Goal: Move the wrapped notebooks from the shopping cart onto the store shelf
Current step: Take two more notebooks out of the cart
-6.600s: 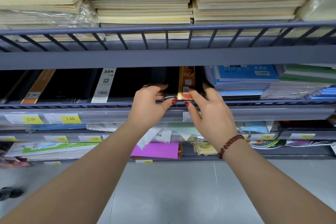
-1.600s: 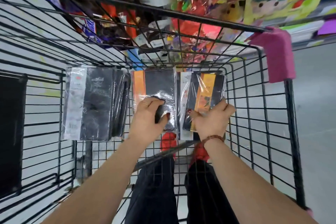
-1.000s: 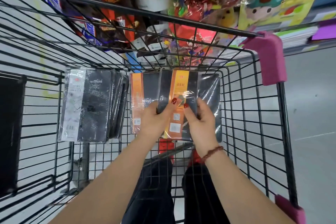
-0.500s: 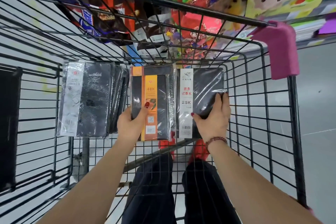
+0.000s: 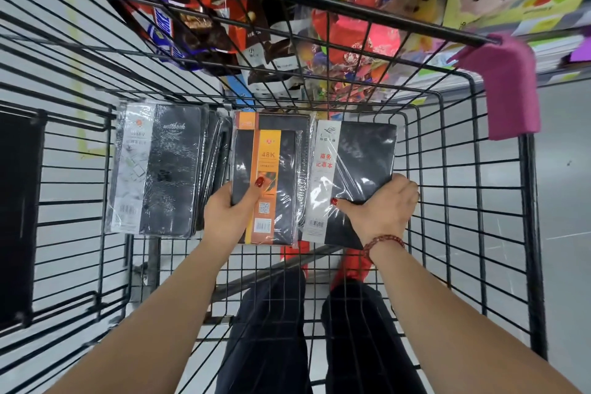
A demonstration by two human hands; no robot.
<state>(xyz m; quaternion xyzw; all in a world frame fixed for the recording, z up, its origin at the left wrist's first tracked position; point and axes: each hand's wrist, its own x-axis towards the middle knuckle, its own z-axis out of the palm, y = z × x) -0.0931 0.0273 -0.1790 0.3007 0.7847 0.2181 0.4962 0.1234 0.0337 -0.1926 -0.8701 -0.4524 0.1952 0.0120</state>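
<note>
I look down into a black wire shopping cart [image 5: 463, 201]. My left hand [image 5: 228, 214] grips a small wrapped black notebook with an orange band [image 5: 271, 176], which lies on top of a larger orange-banded notebook [image 5: 281, 121]. My right hand [image 5: 382, 206] clasps the lower right part of a wrapped black notebook with a white band [image 5: 358, 157], thumb on its front. A stack of wrapped black notebooks with a white label [image 5: 166, 169] lies at the left of the cart floor. The store shelf is outside the view.
Bags of snacks and colourful toys [image 5: 319, 25] hang beyond the cart's far wall. A pink corner guard [image 5: 508, 86] caps the cart's right corner. A black panel [image 5: 17, 217] sits at the cart's left side. My legs show through the wire floor.
Since a second ago, I set the small orange-banded notebook down on the middle stack with my left hand. My right hand moved to the white-banded notebook and now clasps it.
</note>
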